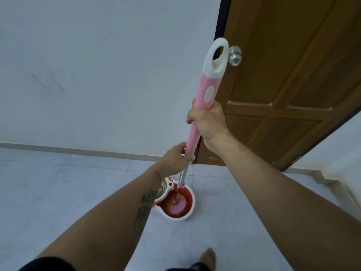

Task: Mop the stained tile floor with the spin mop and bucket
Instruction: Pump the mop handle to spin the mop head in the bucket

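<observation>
Both hands wrap mop handle [203, 98]: right hand [208, 122] above, left hand [176, 158] below. Mop head [177, 207] sits in bucket [190, 194] beneath. Risk: off-axis push tips bucket, spilling water.

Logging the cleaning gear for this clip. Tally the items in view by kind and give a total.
Spin mop: 1
Spin bucket: 1
Wooden door: 1
Door knob: 1
Total: 4
The left hand and right hand both grip the mop's pink handle.
</observation>
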The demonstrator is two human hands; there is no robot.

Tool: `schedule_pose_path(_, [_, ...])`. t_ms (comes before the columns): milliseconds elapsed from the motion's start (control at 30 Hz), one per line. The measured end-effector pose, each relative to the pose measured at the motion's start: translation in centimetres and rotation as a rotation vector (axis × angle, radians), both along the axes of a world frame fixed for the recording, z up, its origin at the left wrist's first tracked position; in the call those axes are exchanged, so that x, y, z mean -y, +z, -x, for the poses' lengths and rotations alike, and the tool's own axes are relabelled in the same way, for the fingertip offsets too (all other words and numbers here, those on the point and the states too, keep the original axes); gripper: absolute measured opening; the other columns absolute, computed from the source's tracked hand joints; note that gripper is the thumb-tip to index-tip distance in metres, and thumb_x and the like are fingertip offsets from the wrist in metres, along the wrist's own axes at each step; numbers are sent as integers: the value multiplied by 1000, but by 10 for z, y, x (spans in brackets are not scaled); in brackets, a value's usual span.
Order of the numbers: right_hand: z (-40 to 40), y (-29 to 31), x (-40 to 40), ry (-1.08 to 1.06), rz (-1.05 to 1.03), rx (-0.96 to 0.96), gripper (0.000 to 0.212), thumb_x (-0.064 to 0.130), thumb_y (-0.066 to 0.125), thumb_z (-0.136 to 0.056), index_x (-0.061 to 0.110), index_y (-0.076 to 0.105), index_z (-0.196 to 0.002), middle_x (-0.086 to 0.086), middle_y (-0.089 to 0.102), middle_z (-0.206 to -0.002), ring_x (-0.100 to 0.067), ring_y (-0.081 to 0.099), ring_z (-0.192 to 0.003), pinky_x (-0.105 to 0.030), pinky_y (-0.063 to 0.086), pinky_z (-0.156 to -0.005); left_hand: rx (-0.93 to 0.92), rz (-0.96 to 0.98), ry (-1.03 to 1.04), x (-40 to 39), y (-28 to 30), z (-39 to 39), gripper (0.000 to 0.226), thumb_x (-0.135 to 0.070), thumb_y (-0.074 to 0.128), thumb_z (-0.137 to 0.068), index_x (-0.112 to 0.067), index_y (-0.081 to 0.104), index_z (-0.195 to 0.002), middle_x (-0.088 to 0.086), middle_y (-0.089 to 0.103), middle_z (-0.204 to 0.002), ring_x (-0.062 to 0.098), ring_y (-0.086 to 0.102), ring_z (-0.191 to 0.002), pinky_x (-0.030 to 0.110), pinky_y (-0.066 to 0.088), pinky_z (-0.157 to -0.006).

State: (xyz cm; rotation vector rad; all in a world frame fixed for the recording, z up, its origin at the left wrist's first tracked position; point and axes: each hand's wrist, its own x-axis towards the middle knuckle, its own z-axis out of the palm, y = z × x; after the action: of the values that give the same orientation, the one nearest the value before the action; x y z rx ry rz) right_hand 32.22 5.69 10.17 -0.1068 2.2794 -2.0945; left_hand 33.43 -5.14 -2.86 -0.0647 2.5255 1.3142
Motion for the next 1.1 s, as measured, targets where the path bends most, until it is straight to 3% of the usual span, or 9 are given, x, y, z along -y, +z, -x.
schedule_pose_path(100, [19,2,0,58,40,-55,20,-5,58,-63,9,44,-61,2,41,-55,-15,45,-57,-29,44,-54,17,77,-1,-2,-5,13,23,-30,60,-94,-15,65,-110,1,67,-101,20,63,-93,25,45,-75])
schedule_pose_path(167, [32,-2,-1,96,30,-67,11,-4,57,-65,-1,47,-66,-7,41,-59,-21,47,-57,-34,46,-57,58,71,9,-3,-9,21,23,-28,60,-95,-12,65,-109,7,69,-101,22,63,-90,26,50,-77])
schedule_pose_path(267, [49,-10,-4,115,-5,-63,19,1,56,-66,-12,44,-72,-13,44,-62,-25,47,-57,-37,45,-60,98,78,23,-5,-14,31,22,-21,56,-97,-13,62,-117,5,66,-103,21,60,-87,31,51,-82])
schedule_pose_path(433, [59,-17,-8,-11,0,-78,9,9,59,-67,7,50,-68,-12,46,-62,-20,51,-56,-33,50,-58,120,60,-43,-1,-22,49,25,-19,57,-96,-14,63,-120,3,66,-109,20,59,-96,28,42,-82])
schedule_pose_path(567, [67,-18,-1,-89,-4,-79,9,11,61,-67,12,52,-67,-8,48,-59,-22,51,-57,-36,53,-61,101,21,-85,8,-29,59,24,-22,60,-94,-16,66,-116,2,69,-105,20,63,-95,26,43,-79])
schedule_pose_path(700, [68,-20,24,-189,5,-87,8,8,59,-67,5,52,-68,-14,47,-59,-28,49,-56,-39,50,-60,79,4,-164,31,-34,66,22,-22,62,-93,-17,68,-114,1,70,-100,15,61,-84,21,43,-71])
schedule_pose_path(800, [67,-16,51,-236,-1,-62,16,3,58,-68,-9,50,-74,-15,47,-61,-28,46,-56,-40,47,-58,67,0,-235,55,-37,74,24,-23,64,-92,-18,69,-115,-1,71,-105,15,62,-89,19,41,-72])
schedule_pose_path(933, [67,3,76,-359,-22,-74,12,-2,61,-75,-5,57,-85,-13,50,-69,-29,49,-59,-39,50,-60,44,-26,-348,77,-28,86,21,-26,64,-92,-18,69,-111,3,71,-106,21,65,-95,17,45,-71])
schedule_pose_path(1100, [57,9,80,-496,-51,-93,12,0,65,-79,3,54,-84,-13,53,-73,-24,53,-60,-42,58,-62,40,-49,-433,78,-24,84,18,-21,58,-95,-12,66,-109,-1,66,-87,6,53,-66,14,39,-59])
